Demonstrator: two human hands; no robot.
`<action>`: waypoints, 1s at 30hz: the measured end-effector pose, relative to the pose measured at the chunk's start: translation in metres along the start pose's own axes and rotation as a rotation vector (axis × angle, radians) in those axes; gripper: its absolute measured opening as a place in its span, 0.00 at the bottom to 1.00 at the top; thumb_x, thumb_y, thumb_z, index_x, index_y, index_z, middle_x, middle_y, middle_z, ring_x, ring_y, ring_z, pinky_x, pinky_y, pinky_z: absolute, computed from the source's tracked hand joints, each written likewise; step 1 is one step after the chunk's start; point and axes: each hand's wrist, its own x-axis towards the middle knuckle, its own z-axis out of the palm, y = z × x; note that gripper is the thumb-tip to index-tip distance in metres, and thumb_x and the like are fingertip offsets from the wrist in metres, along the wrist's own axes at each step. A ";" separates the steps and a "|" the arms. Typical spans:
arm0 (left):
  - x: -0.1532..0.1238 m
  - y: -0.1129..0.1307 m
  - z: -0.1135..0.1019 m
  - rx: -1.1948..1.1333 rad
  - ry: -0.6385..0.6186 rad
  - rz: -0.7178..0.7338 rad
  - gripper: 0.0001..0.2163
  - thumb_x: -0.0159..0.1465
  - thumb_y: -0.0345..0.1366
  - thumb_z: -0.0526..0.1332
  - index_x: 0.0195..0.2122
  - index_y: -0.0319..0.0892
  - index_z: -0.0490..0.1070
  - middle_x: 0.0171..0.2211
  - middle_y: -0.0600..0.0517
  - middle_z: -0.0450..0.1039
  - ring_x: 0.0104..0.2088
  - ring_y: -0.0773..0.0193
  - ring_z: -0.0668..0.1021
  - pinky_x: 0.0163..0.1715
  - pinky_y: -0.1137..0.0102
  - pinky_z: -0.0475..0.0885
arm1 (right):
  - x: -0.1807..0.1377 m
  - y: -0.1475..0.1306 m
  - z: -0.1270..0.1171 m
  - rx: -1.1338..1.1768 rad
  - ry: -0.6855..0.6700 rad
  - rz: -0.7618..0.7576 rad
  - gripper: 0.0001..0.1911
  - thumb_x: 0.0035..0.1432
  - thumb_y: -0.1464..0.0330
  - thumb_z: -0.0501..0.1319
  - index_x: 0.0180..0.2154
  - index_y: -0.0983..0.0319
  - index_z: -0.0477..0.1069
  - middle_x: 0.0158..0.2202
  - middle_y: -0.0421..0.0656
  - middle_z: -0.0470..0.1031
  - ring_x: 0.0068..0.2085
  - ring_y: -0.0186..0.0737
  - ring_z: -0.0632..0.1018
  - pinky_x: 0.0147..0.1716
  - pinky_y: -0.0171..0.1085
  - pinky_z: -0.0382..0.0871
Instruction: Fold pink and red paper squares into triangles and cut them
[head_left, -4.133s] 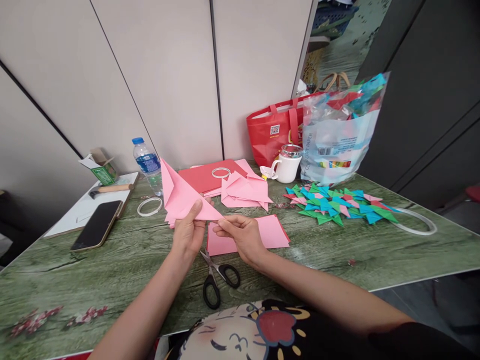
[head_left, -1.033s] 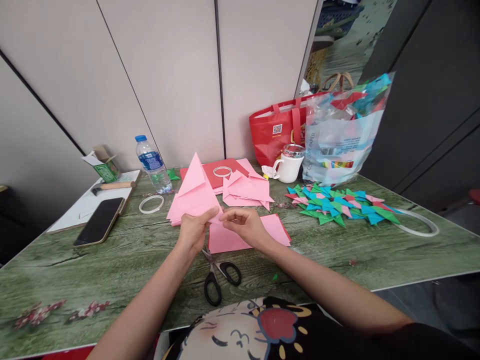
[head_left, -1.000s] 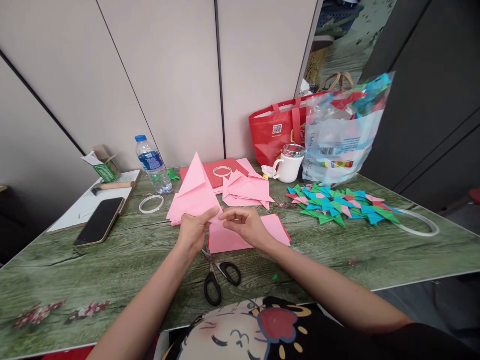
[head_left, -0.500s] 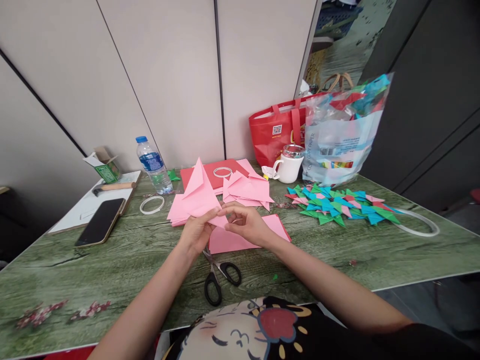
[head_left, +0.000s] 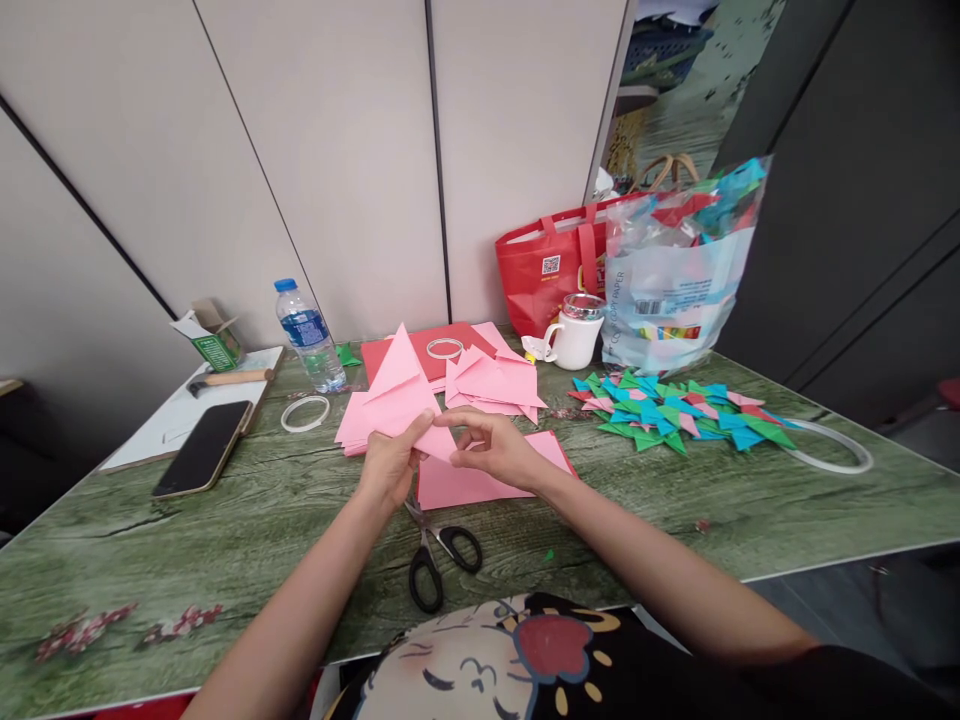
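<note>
- Head view: I monitor two bare hands above a green wood-grain table (head_left: 637,520).
- Left hand (head_left: 390,468): closed on the folded pink paper (head_left: 401,395), thumb on its upper face, the other fingers partly hidden.
- Position of the paper: between the two hands, its pointed end directed away from the wearer. A pink paper stack (head_left: 351,428) shows at its left side.
- Right hand (head_left: 499,450): fingers partly curled, index fingertip and thumb at the right edge of the paper. I cannot tell whether they pinch it.
- Pink rectangular sheets (head_left: 480,487): flat on the table, partly covered by the right hand. I note a red edge along their right side.
- Scissors (head_left: 425,540): on the table, nearer the wearer than the sheets, black handles spread apart.
- Far side: I locate red sheets (head_left: 376,357) carrying a white tape roll (head_left: 445,358); just beside the roll lie further folded pink pieces (head_left: 499,382).
- Right area: I observe a heap of multicoloured folded paper triangles (head_left: 660,410), near the white mug (head_left: 577,338) and the copy-paper bag (head_left: 667,300).
</note>
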 end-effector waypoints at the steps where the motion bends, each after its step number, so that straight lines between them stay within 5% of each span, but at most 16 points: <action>1: 0.000 0.000 -0.001 0.027 -0.052 -0.010 0.10 0.43 0.32 0.70 0.26 0.35 0.74 0.24 0.51 0.74 0.21 0.70 0.73 0.20 0.76 0.67 | 0.001 0.000 -0.001 0.012 0.019 0.000 0.23 0.43 0.74 0.61 0.45 0.57 0.71 0.48 0.42 0.66 0.28 0.27 0.71 0.30 0.31 0.66; 7: -0.002 -0.002 -0.006 0.311 -0.302 -0.098 0.12 0.40 0.27 0.69 0.27 0.34 0.74 0.22 0.48 0.74 0.22 0.67 0.73 0.24 0.72 0.69 | 0.003 -0.003 -0.008 0.046 0.109 -0.007 0.23 0.42 0.74 0.63 0.44 0.58 0.71 0.50 0.43 0.66 0.29 0.26 0.70 0.32 0.31 0.68; 19: -0.001 -0.002 -0.005 0.371 -0.292 -0.056 0.03 0.42 0.26 0.64 0.20 0.34 0.71 0.17 0.52 0.71 0.18 0.71 0.69 0.21 0.74 0.63 | 0.005 0.002 -0.010 -0.005 0.059 -0.044 0.23 0.43 0.75 0.63 0.44 0.58 0.70 0.51 0.44 0.63 0.29 0.26 0.71 0.34 0.34 0.69; 30: 0.009 0.018 -0.014 0.434 -0.191 0.039 0.05 0.40 0.28 0.65 0.19 0.34 0.71 0.17 0.52 0.71 0.18 0.70 0.70 0.20 0.74 0.64 | 0.004 -0.008 -0.020 -0.053 -0.025 -0.049 0.23 0.45 0.74 0.63 0.46 0.57 0.69 0.51 0.44 0.62 0.29 0.25 0.70 0.34 0.33 0.69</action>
